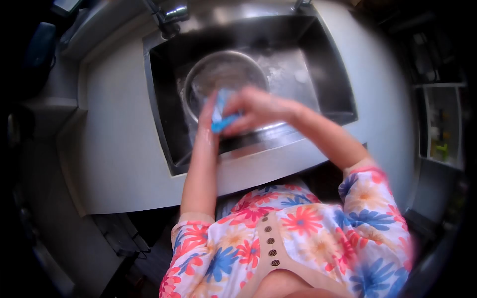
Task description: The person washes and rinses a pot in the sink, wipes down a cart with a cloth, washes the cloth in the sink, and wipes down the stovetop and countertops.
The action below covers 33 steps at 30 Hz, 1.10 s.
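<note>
Over the sink, my right hand [251, 107] is closed on a small blue-and-white thing [226, 121], perhaps a cloth or a packet; blur hides its kind. My left hand [209, 110] is right beside it, pressed close to its left side. The left fingers are smeared and partly covered, so their grip does not show. Below both hands, a round metal pot [228, 53] stands in the sink with cloudy liquid inside. The hands cover the near part of its rim.
The dark metal sink [335, 94] is set into a pale countertop [119, 149]. A tap [169, 22] rises at its back left corner. Whitish wet patches lie on the sink floor right of the pot. A shelf unit [442, 124] stands at the far right.
</note>
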Each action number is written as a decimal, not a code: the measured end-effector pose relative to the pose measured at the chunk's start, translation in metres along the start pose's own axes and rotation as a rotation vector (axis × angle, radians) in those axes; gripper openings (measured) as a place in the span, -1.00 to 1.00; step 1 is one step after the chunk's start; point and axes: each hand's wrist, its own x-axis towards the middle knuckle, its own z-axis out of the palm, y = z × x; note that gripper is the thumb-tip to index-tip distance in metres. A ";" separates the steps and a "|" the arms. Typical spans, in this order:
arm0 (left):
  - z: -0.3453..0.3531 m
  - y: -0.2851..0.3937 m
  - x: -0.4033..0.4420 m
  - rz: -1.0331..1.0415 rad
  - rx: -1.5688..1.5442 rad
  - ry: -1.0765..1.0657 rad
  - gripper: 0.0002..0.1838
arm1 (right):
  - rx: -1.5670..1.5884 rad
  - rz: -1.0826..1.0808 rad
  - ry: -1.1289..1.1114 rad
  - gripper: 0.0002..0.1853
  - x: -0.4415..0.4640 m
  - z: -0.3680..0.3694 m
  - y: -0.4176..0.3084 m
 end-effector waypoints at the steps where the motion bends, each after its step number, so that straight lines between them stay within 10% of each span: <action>1: 0.014 0.005 -0.014 0.011 0.064 -0.033 -0.41 | 0.154 0.186 0.041 -0.74 0.007 -0.021 0.002; 7: 0.035 -0.003 -0.013 0.026 -0.252 -0.296 -0.40 | 1.262 0.513 0.477 -0.46 0.032 -0.001 0.102; 9: 0.051 -0.002 -0.021 0.019 -0.313 -0.477 -0.43 | 1.714 0.078 0.184 -0.49 0.030 0.010 0.112; 14: 0.059 -0.006 -0.027 0.032 -0.351 -0.635 -0.49 | 1.122 0.211 0.402 -0.59 0.045 -0.012 0.073; 22: 0.046 0.006 0.001 -0.001 0.279 0.062 -0.86 | 0.159 0.466 0.608 -0.67 0.095 -0.001 0.134; 27: -0.008 -0.023 0.056 0.421 1.301 0.328 -0.69 | -0.209 0.457 0.788 -0.68 0.091 0.033 0.169; 30: 0.032 -0.015 0.024 0.418 1.589 0.372 -0.58 | 0.149 0.524 0.577 -0.63 0.075 0.007 0.126; 33: 0.049 -0.002 -0.002 -0.062 0.537 -0.021 -0.54 | 1.075 0.225 0.494 -0.50 0.044 -0.025 0.131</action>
